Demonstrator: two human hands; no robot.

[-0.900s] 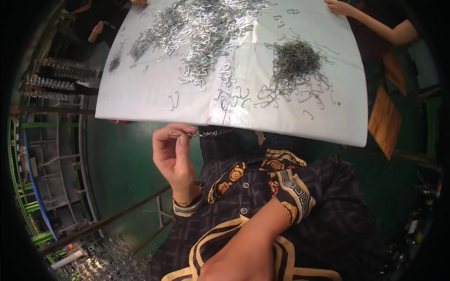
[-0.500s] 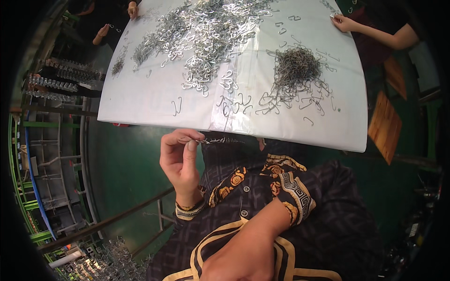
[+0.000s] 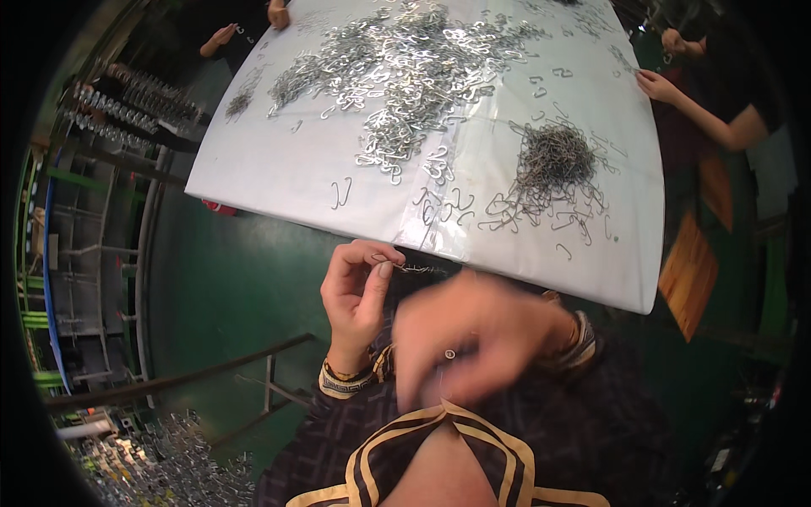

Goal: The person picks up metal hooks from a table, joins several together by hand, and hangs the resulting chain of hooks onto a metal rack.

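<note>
Far left, racks (image 3: 110, 118) with rows of shiny metal parts; below them, a heap (image 3: 160, 465) of similar bits. Co-worker's hand (image 3: 221, 38) near the white table (image 3: 279, 160)'s left edge, small grey cluster (image 3: 239, 106) on top, then two loose hooks (image 3: 340, 193) near the front edge. Left hand (image 3: 355, 291) just off that edge: thumb and index finger pinched tight, no wide gap, holding one end of a strand (image 3: 418, 270). Strand is thin, silvery-grey wire, looks like small linked pieces, runs right from the fingertips just below the table edge; far end hard to make out. Above it, a big bright pile (image 3: 422, 76) of bent wire hooks. Right hand (image 3: 473, 329) in front of the dark shirt, badly blurred; can't tell its grip or whether it holds anything. Further right, a darker, tangled pile (image 3: 557, 156), another co-worker's hand (image 3: 657, 86) at the table's edge, wooden board (image 3: 688, 275).
</note>
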